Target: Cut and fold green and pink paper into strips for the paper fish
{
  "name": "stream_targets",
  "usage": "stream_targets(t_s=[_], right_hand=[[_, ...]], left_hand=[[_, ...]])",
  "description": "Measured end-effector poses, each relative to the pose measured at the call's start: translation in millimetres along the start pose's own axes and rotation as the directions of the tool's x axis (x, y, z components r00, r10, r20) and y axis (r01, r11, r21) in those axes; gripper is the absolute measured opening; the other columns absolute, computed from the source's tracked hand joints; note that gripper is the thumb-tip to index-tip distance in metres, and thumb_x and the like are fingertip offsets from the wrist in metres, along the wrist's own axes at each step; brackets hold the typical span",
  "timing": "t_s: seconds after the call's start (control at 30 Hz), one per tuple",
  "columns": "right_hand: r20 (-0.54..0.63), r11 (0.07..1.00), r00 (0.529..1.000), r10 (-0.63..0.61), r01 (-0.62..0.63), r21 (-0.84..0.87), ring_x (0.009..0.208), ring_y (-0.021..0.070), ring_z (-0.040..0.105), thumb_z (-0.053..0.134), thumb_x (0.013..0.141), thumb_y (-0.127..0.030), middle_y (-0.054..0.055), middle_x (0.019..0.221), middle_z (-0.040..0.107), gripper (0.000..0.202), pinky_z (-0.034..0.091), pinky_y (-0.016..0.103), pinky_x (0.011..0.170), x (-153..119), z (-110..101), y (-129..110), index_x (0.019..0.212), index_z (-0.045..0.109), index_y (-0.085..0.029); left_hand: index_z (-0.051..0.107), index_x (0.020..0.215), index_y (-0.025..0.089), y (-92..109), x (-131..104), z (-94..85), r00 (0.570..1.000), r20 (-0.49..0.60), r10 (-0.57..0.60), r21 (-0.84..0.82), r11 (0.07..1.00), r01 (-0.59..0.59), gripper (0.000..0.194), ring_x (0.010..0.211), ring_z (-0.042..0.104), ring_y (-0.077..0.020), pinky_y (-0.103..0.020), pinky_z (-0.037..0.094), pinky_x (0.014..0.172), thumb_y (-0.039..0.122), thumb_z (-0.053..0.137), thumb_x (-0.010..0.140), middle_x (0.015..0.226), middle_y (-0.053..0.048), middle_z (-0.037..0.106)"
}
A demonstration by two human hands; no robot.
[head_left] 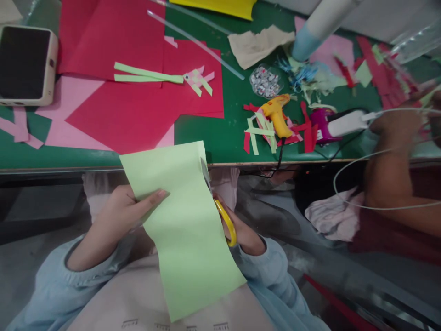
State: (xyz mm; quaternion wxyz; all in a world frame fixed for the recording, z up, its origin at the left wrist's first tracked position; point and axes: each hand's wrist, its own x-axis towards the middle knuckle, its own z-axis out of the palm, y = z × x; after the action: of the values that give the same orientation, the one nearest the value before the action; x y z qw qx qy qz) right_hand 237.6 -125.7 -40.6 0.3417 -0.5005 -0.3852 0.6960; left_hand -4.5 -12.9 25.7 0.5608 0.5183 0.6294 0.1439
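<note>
A long sheet of light green paper (182,230) hangs over my lap, just in front of the table edge. My left hand (132,209) grips its left side, thumb on top and the other fingers hidden beneath. At the right side, my right hand (237,227) holds yellow-handled scissors (227,223), partly behind the paper. The scissor blades lie along the sheet's right edge near its upper corner. Beyond the sheet, a woven pink and green paper fish (199,80) with two long green strips rests on red paper (138,110).
A yellow glue gun (278,117) lies among paper strips, beside a dish of small beads (265,81). A phone-like device (27,64) is at the left. Another person's arm (392,165) reaches over the table at right, near a white cable.
</note>
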Motion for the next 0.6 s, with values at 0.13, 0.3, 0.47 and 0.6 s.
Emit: stream_targets(t_s=[0.13, 0.3, 0.47, 0.6], right_hand=[[-0.03, 0.992, 1.0, 0.006, -0.002, 0.128, 0.113, 0.0245, 0.057, 0.06, 0.076, -0.076, 0.007, 0.118, 0.058, 0.077, 0.048, 0.038, 0.104, -2.7, 3.7, -4.7, 0.134, 0.045, -0.029], [-0.051, 0.989, 0.998, 0.029, -0.022, 0.145, 0.111, 0.0233, 0.058, 0.064, 0.076, -0.074, 0.007, 0.116, 0.059, 0.076, 0.049, 0.037, 0.103, -3.3, 5.5, -5.7, 0.133, 0.045, -0.027], [-0.056, 0.994, 0.998, -0.022, 0.028, 0.106, 0.117, 0.0239, 0.055, 0.066, 0.078, -0.067, 0.008, 0.119, 0.058, 0.067, 0.046, 0.038, 0.107, -2.6, 3.3, -8.0, 0.13, 0.049, -0.027], [-0.047, 0.997, 0.999, -0.014, 0.017, 0.078, 0.12, 0.0258, 0.053, 0.07, 0.072, -0.069, 0.008, 0.12, 0.057, 0.076, 0.045, 0.039, 0.106, -3.6, 3.0, -10.5, 0.131, 0.047, -0.028]], left_hand=[[0.077, 0.076, 0.016, 0.4, 0.7, 0.4, 1.0, 0.014, -0.005, -0.033, 0.999, 0.005, 0.038, 0.071, 0.073, -0.0247, -0.026, 0.056, 0.052, 0.053, 0.077, 0.066, 0.086, -0.009, 0.08], [0.076, 0.076, 0.016, 1.4, -0.6, 1.5, 1.0, 0.016, 0.009, -0.046, 0.999, -0.008, 0.037, 0.069, 0.073, -0.0236, -0.025, 0.056, 0.053, 0.052, 0.077, 0.067, 0.084, -0.009, 0.079], [0.077, 0.082, 0.014, 2.7, -2.3, 0.0, 1.0, 0.024, -0.007, -0.013, 1.0, 0.008, 0.041, 0.078, 0.074, -0.0265, -0.027, 0.057, 0.057, 0.053, 0.077, 0.068, 0.09, -0.01, 0.079], [0.076, 0.078, 0.015, 3.4, -2.0, -0.1, 1.0, 0.027, -0.016, -0.034, 0.999, 0.017, 0.039, 0.075, 0.073, -0.0264, -0.028, 0.057, 0.057, 0.053, 0.078, 0.067, 0.087, -0.01, 0.079]])
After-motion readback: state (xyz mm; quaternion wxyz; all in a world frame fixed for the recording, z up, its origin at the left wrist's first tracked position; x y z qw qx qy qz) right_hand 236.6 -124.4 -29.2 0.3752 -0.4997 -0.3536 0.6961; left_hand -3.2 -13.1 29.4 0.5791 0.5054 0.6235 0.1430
